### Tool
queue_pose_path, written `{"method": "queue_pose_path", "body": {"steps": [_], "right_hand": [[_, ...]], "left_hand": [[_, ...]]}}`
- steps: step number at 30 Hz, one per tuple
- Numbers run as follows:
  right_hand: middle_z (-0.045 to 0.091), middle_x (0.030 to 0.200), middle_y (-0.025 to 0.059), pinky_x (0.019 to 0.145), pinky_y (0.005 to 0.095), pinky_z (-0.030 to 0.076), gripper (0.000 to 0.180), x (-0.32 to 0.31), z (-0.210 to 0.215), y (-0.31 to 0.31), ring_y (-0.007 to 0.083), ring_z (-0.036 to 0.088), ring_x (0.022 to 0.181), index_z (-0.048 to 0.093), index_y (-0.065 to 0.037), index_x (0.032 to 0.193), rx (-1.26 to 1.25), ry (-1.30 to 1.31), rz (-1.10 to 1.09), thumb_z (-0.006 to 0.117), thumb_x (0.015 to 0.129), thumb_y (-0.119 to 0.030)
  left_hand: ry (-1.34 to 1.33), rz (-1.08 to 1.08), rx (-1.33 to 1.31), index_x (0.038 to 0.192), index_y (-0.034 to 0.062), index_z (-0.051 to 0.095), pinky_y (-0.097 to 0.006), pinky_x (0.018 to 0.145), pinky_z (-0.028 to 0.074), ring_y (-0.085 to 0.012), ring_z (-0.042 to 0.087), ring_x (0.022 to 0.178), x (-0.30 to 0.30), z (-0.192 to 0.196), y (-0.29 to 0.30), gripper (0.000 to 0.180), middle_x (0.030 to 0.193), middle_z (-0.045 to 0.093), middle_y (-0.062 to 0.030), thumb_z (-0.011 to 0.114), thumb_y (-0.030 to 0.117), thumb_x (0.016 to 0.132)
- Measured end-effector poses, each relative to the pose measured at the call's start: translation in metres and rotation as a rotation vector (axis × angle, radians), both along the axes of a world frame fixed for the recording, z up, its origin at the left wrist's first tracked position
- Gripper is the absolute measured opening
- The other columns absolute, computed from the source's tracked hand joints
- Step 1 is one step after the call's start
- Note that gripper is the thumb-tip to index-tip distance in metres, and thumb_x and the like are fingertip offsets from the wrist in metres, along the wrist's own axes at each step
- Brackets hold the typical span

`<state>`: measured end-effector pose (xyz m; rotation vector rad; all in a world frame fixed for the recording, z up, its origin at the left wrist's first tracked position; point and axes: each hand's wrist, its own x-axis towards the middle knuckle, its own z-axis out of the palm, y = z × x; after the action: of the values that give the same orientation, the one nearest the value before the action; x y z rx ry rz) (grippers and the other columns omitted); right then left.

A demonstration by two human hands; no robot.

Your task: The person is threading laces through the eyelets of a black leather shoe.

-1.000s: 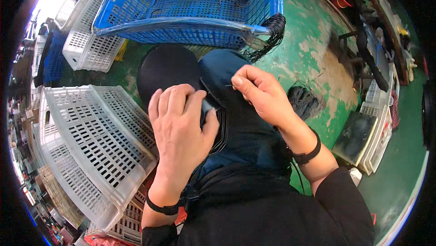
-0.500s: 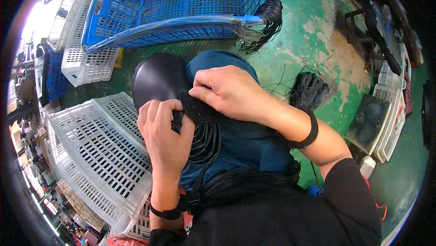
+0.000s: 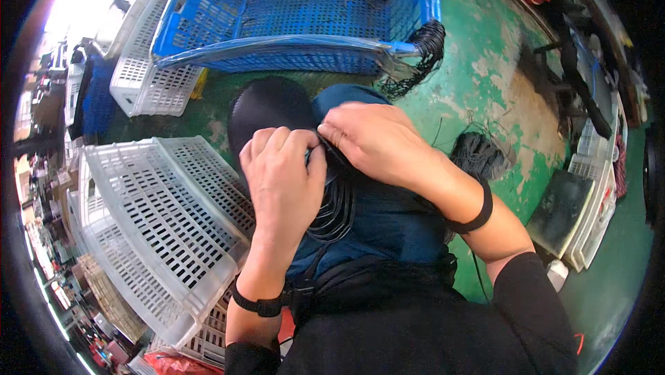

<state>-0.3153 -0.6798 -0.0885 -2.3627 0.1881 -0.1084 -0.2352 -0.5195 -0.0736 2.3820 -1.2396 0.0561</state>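
Note:
Over my lap, my left hand and my right hand work close together, fingers bent and thumbs pressed in. Between them is a small black piece, mostly hidden by the fingers, so its exact kind cannot be made out. Both hands grip it, the right one pinching near its upper edge. Below it hangs a looped bundle of thin black cords against my dark blue trousers. A smooth black rounded cover lies over my left knee, just beyond the left hand.
A large blue plastic crate stands ahead, with black cords hung on its right corner. White perforated crates are at my left. A dark cord bundle lies on the green floor to the right, near a dark flat board.
The right hand has come down and closer to the left, covering more of the black piece. The view has shifted, so the surroundings sit slightly differently. Both hands keep their grip.

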Motion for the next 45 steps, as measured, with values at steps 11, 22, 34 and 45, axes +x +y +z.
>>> {"method": "queue_pose_path", "body": {"steps": [11,22,34,45], "right_hand": [[0.062,0.090,0.0102,0.079,0.0460,0.049,0.012,0.016,0.011,0.020,0.0331,0.060,0.093,0.067,-0.008,0.092,0.067,-0.371,0.286,0.069,0.088,-0.019],[0.058,0.078,0.0069,0.072,0.0429,0.044,0.010,0.039,0.024,0.042,0.0301,0.057,0.083,0.063,-0.008,0.082,-0.102,-0.296,0.353,0.066,0.088,-0.015],[0.068,0.075,0.0095,0.072,0.0440,0.049,0.011,0.043,0.033,0.060,0.0294,0.066,0.083,0.069,-0.009,0.070,-0.409,-0.214,0.368,0.065,0.075,-0.018],[0.064,0.103,0.0138,0.082,0.0430,0.052,0.021,0.022,0.018,0.044,0.0334,0.063,0.103,0.067,-0.007,0.101,-0.220,-0.399,0.119,0.072,0.083,-0.018]], "left_hand": [[0.229,0.112,-0.405,0.091,0.0004,0.061,-0.031,0.080,0.046,-0.0214,0.056,0.085,-0.002,0.000,0.047,0.007,0.099,0.063,-0.0101,0.067,-0.001,0.087],[0.922,0.340,-0.554,0.111,-0.0026,0.065,-0.021,0.075,0.043,-0.0046,0.052,0.082,0.002,-0.015,0.093,0.023,0.090,0.062,0.0022,0.051,0.015,0.106],[1.011,0.343,-0.643,0.112,-0.0045,0.066,-0.021,0.079,0.042,-0.0041,0.053,0.087,0.001,-0.018,0.092,0.024,0.093,0.062,0.0018,0.050,0.012,0.105],[0.763,0.235,-0.580,0.097,-0.0013,0.060,-0.021,0.071,0.044,-0.0067,0.053,0.077,0.018,-0.029,0.076,0.001,0.087,0.054,-0.0007,0.060,-0.001,0.097]]}}
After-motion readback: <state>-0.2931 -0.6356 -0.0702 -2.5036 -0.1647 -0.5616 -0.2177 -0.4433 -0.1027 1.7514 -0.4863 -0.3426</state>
